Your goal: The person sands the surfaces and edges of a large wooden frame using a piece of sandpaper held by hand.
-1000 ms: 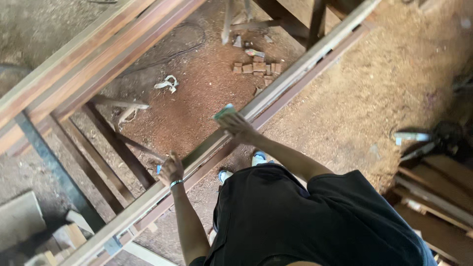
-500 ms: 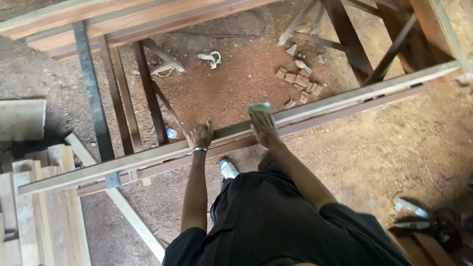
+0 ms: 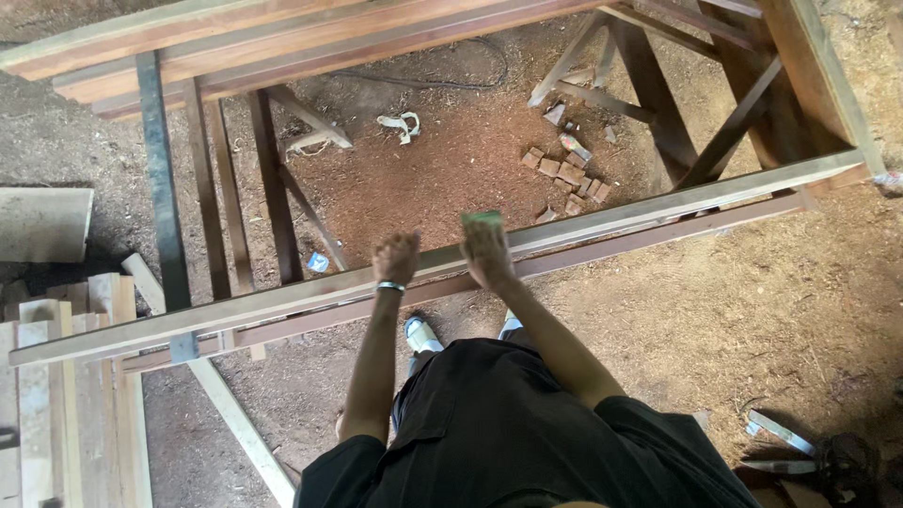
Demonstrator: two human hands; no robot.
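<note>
From the head view, the left hand [image 3: 396, 258] lies flat with its fingers together on the long pale wooden rail [image 3: 658, 207] that runs across the frame, while just to its right the right hand [image 3: 487, 254] presses a small green sanding pad [image 3: 482, 218] down on the same rail, the pad showing beyond its fingertips. Beyond both hands, past the rail, small reddish wooden offcut blocks [image 3: 564, 172] lie scattered on the sawdust-covered dirt floor [image 3: 451, 169], and far to the left of the left hand pale wooden planks [image 3: 66, 395] are stacked.
</note>
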